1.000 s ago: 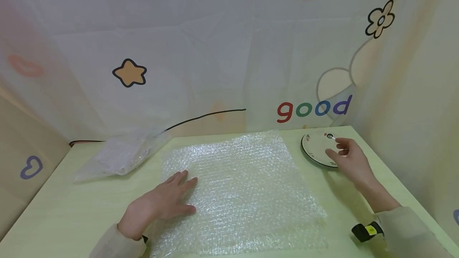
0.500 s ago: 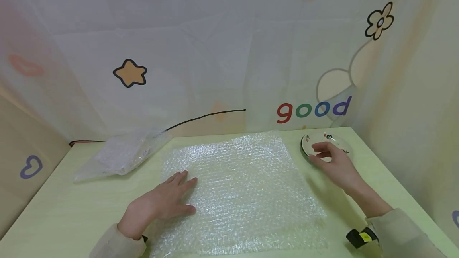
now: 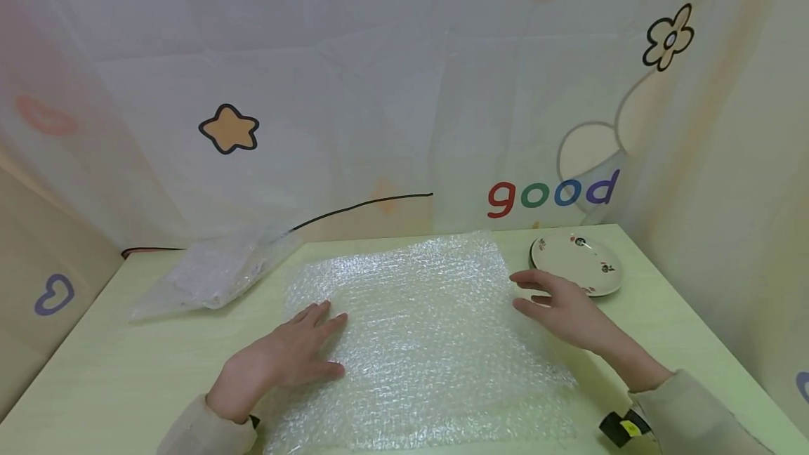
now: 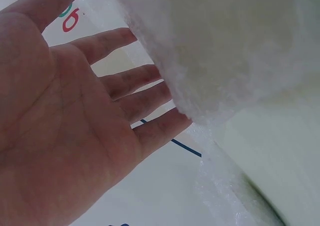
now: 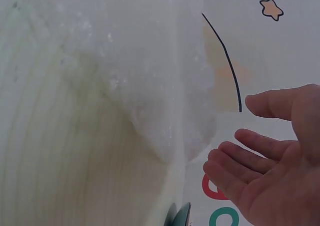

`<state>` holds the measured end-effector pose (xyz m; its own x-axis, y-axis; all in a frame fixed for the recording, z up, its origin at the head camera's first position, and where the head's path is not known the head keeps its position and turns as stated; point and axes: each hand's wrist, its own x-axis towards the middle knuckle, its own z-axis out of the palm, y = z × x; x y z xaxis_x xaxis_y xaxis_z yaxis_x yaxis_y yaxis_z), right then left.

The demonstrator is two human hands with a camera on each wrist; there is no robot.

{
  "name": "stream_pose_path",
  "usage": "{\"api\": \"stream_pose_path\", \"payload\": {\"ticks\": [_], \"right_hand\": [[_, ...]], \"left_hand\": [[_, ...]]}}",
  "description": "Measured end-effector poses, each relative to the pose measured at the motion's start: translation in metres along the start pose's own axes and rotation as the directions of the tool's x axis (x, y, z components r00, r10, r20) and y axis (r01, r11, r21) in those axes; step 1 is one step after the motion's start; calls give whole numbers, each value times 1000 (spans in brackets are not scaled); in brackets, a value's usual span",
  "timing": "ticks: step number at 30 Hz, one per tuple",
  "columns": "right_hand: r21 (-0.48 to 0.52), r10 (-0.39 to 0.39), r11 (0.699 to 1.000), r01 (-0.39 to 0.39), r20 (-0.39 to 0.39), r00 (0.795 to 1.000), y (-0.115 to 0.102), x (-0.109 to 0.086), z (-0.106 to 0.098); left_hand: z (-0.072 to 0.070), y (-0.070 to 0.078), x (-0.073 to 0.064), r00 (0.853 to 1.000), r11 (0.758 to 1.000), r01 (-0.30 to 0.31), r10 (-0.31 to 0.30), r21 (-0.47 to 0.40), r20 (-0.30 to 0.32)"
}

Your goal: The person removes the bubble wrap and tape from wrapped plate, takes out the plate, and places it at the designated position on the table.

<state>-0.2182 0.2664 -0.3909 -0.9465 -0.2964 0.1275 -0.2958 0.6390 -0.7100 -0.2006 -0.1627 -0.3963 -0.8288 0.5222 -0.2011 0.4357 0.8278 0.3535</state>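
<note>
A sheet of bubble wrap (image 3: 430,350) lies spread over the middle of the table in the head view. My left hand (image 3: 281,360) rests on its left part with fingers spread; in the left wrist view the fingertips (image 4: 175,118) meet the sheet's edge. My right hand (image 3: 571,311) is over the sheet's right edge, fingers loosely bent and apart from the thumb, with nothing between them. Just behind that hand sits a white plate (image 3: 578,262) with small flower prints and a dark rim, apparently stacked on another. The right wrist view shows the empty palm (image 5: 280,181).
At the back left of the pale table (image 3: 114,364) lies a clear plastic bag (image 3: 221,272) with folded wrapping inside. A printed curtain (image 3: 379,104) closes off the back and both sides. A black strap piece (image 3: 622,428) hangs below the right sleeve.
My right hand has moved left and nearer from over the plate to the bubble wrap's right edge, uncovering the plate. My left hand has stayed where it was.
</note>
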Motion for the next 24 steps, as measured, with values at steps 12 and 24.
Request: {"api": "stream_pose_path", "payload": {"ticks": [12,24], "right_hand": [[-63,-122,990,129,94,988,-2,0,14],[-117,-71,988,104,258,963,-9,-2,26]], "left_hand": [[0,-1,1,1000,1000,6,-6,-5,9],[-2,-2,1,1000,1000,-4,4,-6,2]]}}
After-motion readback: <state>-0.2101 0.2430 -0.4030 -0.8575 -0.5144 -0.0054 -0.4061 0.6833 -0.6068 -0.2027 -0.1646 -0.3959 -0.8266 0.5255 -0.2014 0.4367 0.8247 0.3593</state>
